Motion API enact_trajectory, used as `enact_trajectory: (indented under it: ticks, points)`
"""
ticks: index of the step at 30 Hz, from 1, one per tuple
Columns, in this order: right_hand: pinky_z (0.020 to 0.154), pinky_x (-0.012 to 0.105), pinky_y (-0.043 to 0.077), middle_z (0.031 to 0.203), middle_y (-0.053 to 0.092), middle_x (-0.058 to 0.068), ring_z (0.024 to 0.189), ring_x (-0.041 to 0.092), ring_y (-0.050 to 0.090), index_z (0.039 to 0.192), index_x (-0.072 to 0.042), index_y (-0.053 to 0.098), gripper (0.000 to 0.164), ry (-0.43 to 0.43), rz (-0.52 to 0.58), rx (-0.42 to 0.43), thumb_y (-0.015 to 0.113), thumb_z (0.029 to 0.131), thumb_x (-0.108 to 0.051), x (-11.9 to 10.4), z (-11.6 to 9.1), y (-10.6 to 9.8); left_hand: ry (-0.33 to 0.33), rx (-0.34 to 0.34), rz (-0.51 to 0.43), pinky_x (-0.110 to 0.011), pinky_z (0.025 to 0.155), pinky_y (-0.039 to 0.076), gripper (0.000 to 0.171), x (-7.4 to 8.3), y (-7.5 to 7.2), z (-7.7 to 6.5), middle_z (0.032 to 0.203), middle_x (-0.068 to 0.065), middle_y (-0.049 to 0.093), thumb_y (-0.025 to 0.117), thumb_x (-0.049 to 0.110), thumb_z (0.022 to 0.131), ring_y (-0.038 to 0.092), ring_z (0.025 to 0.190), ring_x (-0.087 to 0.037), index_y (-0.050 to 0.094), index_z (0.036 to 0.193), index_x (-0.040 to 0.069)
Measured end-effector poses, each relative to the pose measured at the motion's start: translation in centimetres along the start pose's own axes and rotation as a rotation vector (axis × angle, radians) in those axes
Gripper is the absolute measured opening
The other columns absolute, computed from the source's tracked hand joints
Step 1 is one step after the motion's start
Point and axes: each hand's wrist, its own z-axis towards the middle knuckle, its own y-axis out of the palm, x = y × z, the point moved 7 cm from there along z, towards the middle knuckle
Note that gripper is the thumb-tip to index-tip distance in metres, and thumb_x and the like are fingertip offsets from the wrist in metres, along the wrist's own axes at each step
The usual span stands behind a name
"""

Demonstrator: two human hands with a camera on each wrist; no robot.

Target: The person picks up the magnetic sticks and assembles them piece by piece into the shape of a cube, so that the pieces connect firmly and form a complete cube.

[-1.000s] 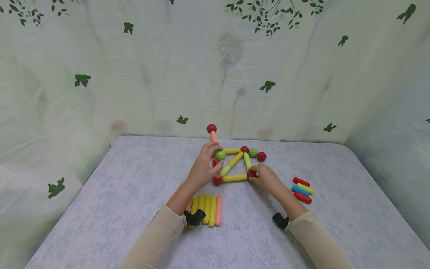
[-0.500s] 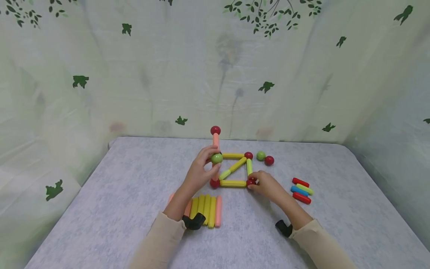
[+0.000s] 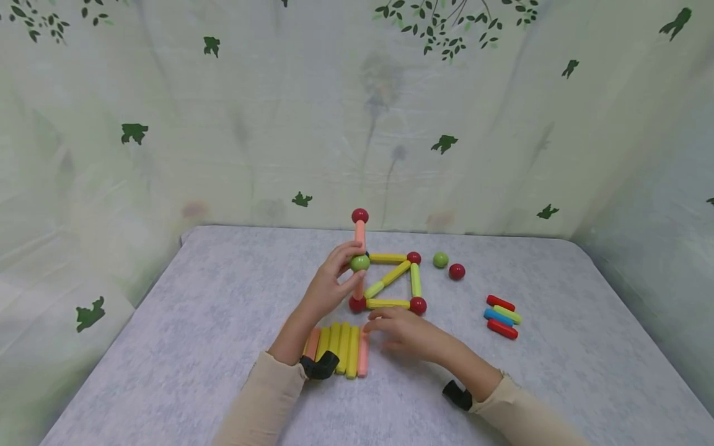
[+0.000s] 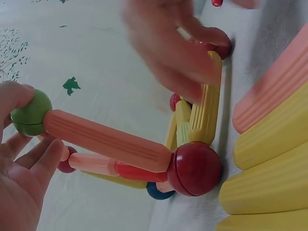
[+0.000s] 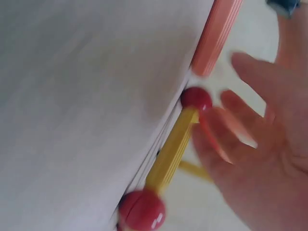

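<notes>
My left hand pinches a green ball between thumb and fingers. In the left wrist view, a pink magnetic stick slants from that ball to a red ball at a corner of the stick frame. Yellow and light-green sticks, among them a front yellow stick, form the frame, with a diagonal across it. My right hand, blurred in the wrist views, hovers with loosely bent fingers in front of the frame. Its fingertips are near the end of a loose pink stick and hold nothing.
Several yellow sticks lie in a row beside the loose pink one, partly behind my left wrist. A loose green ball and red ball sit right of the frame. Short sticks in red, green and blue lie farther right.
My right hand has let go of the frame's front right red ball and moved left toward the stick row. The frame was straightened; the loose balls shifted right. My left hand still holds the green ball.
</notes>
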Motion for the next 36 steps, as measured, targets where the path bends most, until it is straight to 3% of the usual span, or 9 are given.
enact_trajectory:
  ticks: [3, 8, 12, 15, 20, 24, 32, 36]
  points:
    - [0.090, 0.032, 0.040, 0.115, 0.054, 0.001, 0.105, 0.018, 0.049, 0.111, -0.020, 0.062, 0.035, -0.063, -0.051, -0.067, 0.069, 0.079, -0.009, -1.1, 0.5, 1.1, -0.026, -0.008, -0.018, -0.029, 0.093, 0.037, 0.038, -0.3, 0.0, -0.1, 0.134, -0.006, 0.038, 0.060, 0.006, 0.086, 0.042, 0.117, -0.018, 0.048, 0.122, 0.005]
    - [0.077, 0.023, 0.043, 0.096, 0.055, -0.003, 0.086, 0.012, 0.051, 0.099, -0.021, 0.066, 0.022, -0.032, -0.077, -0.098, 0.070, 0.079, -0.011, -1.1, 0.7, 1.6, -0.028, -0.016, -0.042, -0.030, 0.094, 0.036, 0.038, 0.3, -0.2, -0.2, 0.134, -0.010, 0.038, 0.059, 0.005, 0.086, 0.042, 0.117, -0.020, 0.048, 0.122, 0.004]
    - [0.071, 0.018, 0.042, 0.084, 0.053, -0.011, 0.076, 0.006, 0.048, 0.094, -0.019, 0.067, 0.015, 0.042, 0.068, -0.188, 0.069, 0.080, -0.014, -0.1, 0.3, 1.4, -0.016, -0.023, -0.038, -0.035, 0.094, 0.037, 0.039, 0.8, -0.3, -0.2, 0.134, -0.015, 0.037, 0.058, 0.001, 0.086, 0.042, 0.117, -0.025, 0.046, 0.122, -0.002]
    - [0.072, 0.020, 0.043, 0.085, 0.055, -0.014, 0.076, 0.005, 0.049, 0.098, -0.019, 0.066, 0.018, 0.130, 0.243, -0.192, 0.068, 0.081, -0.015, 1.0, -0.1, -0.2, -0.015, -0.027, -0.033, -0.035, 0.094, 0.036, 0.039, 1.6, -0.5, -0.2, 0.133, -0.017, 0.036, 0.058, 0.000, 0.086, 0.042, 0.117, -0.026, 0.045, 0.123, -0.004]
    - [0.071, 0.028, 0.047, 0.092, 0.058, -0.010, 0.080, 0.012, 0.051, 0.108, -0.016, 0.063, 0.026, 0.229, 0.400, 0.029, 0.065, 0.083, -0.021, 2.9, -0.7, -4.6, -0.036, -0.030, -0.038, -0.037, 0.095, 0.035, 0.040, 3.0, -0.8, -0.3, 0.133, -0.020, 0.036, 0.057, -0.003, 0.085, 0.041, 0.118, -0.027, 0.043, 0.123, -0.007]
    - [0.068, 0.031, 0.047, 0.090, 0.057, -0.005, 0.078, 0.017, 0.050, 0.108, -0.013, 0.062, 0.028, 0.284, 0.384, 0.201, 0.065, 0.083, -0.025, 4.5, -0.9, -7.1, -0.047, -0.031, -0.040, -0.036, 0.095, 0.036, 0.041, 2.8, -0.8, -0.3, 0.133, -0.019, 0.036, 0.057, -0.003, 0.085, 0.041, 0.118, -0.026, 0.043, 0.123, -0.007]
    - [0.065, 0.030, 0.047, 0.094, 0.056, 0.000, 0.080, 0.019, 0.049, 0.112, -0.009, 0.061, 0.033, 0.326, 0.329, 0.286, 0.065, 0.083, -0.024, 5.8, -0.2, -8.7, -0.046, -0.034, -0.050, -0.035, 0.094, 0.037, 0.043, -0.3, -0.1, -0.3, 0.137, -0.010, 0.034, 0.059, 0.003, 0.086, 0.041, 0.118, -0.022, 0.044, 0.126, 0.001]
    - [0.064, 0.031, 0.047, 0.094, 0.055, 0.001, 0.078, 0.019, 0.048, 0.112, -0.008, 0.061, 0.032, 0.315, 0.347, 0.329, 0.065, 0.083, -0.022, 5.8, -0.2, -9.0, -0.043, -0.029, -0.031, -0.033, 0.093, 0.038, 0.043, -0.6, 0.0, -0.3, 0.137, -0.005, 0.034, 0.059, 0.007, 0.086, 0.043, 0.116, -0.019, 0.044, 0.126, 0.006]
